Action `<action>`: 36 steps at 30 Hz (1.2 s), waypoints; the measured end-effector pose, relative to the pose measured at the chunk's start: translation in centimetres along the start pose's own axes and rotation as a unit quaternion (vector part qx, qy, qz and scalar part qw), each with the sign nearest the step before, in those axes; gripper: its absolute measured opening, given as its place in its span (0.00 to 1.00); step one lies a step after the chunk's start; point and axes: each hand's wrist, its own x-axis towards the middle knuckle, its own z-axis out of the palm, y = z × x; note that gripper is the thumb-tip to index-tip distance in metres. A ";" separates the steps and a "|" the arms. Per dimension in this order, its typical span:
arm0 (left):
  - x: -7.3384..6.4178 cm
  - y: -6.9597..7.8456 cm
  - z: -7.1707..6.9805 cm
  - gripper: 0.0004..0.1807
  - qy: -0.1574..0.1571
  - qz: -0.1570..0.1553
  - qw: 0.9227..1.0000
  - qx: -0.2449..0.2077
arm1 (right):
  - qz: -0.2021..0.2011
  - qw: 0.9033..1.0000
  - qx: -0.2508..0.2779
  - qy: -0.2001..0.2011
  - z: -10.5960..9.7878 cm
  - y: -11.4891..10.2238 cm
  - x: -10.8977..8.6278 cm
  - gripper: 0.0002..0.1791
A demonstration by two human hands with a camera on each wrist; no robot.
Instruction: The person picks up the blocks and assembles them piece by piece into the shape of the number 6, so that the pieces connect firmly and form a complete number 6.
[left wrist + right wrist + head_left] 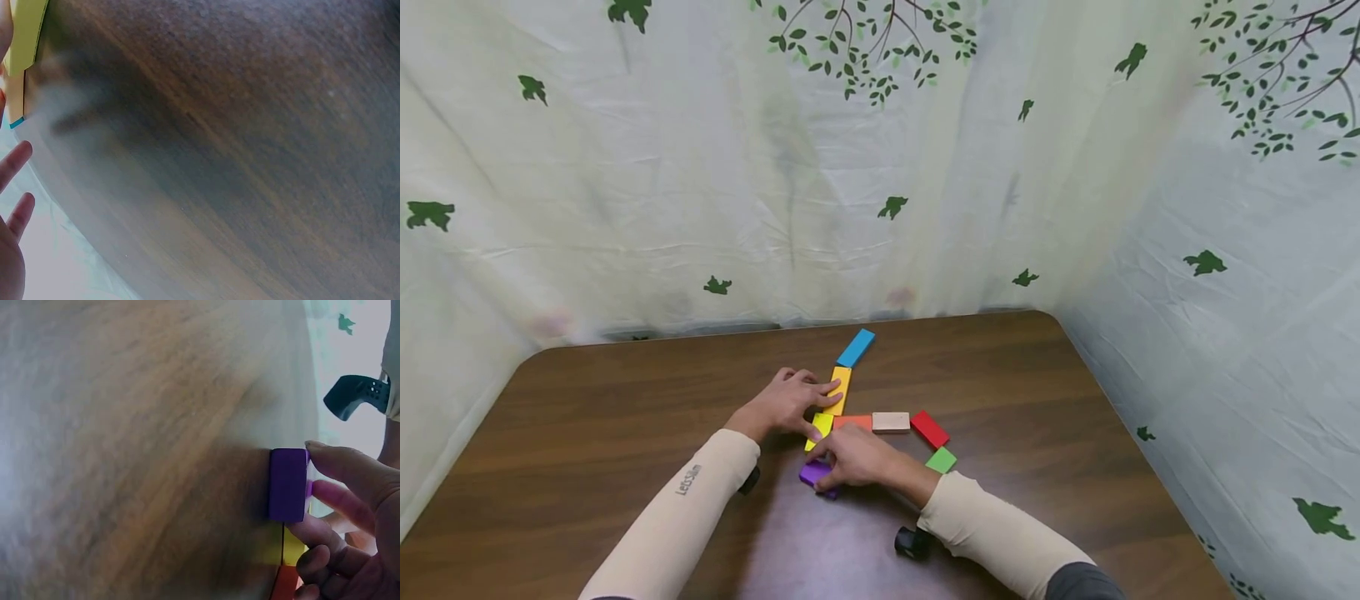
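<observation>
My right hand [859, 458] pinches a purple block [812, 473] between thumb and fingers, low over the table near the front end of the yellow block [824, 422]. In the right wrist view the purple block's end faces the camera, thumb on one side, fingers on the other. My left hand [782, 406] lies at the left of the row, fingers spread and extended. Its thumb touches the yellow block, and its fingertips reach over the amber block [843, 377]. An orange block [854, 421] runs right from the yellow one, partly behind my right hand.
The line goes on with a beige block [891, 422], a tilted red block [929, 429] and a green block [942, 459] by my right wrist. Beyond the amber block lies a blue block [855, 347], near the far edge of the brown table [625, 417]. Leaf-printed curtains [700, 167] surround the table.
</observation>
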 end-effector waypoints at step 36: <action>0.0 0.1 0.0 0.42 0.005 -0.014 1.000 0.000 | 0.061 0.998 -0.025 0.015 0.3 -0.9 0.6 0.23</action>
